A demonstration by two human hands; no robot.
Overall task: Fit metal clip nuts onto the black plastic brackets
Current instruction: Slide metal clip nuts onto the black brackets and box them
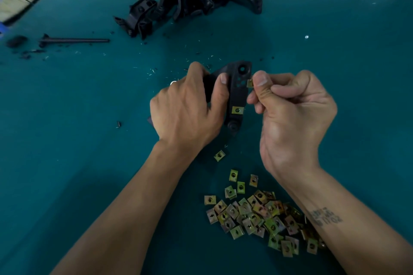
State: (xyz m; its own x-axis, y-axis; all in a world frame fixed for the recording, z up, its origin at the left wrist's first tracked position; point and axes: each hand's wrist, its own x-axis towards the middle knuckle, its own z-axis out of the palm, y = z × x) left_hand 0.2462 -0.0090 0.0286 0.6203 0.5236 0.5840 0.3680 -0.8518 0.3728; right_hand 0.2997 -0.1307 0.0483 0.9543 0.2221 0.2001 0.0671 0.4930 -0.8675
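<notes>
My left hand [190,107] grips a black plastic bracket [239,89] above the middle of the table, thumb across its front face. One yellowish metal clip nut [237,110] sits fitted on the bracket's lower part. My right hand [290,105] pinches another clip nut [249,83] between thumb and fingers, right at the bracket's right edge beside its small holes. A pile of loose clip nuts [257,214] lies on the table near my right forearm, with a single clip nut [219,155] lying apart below the bracket.
A heap of black brackets [190,0] lies at the table's far edge against the wall. A dark rod [73,40] and black scraps lie at the far left. The table has a teal mat [89,118] strewn with small shavings.
</notes>
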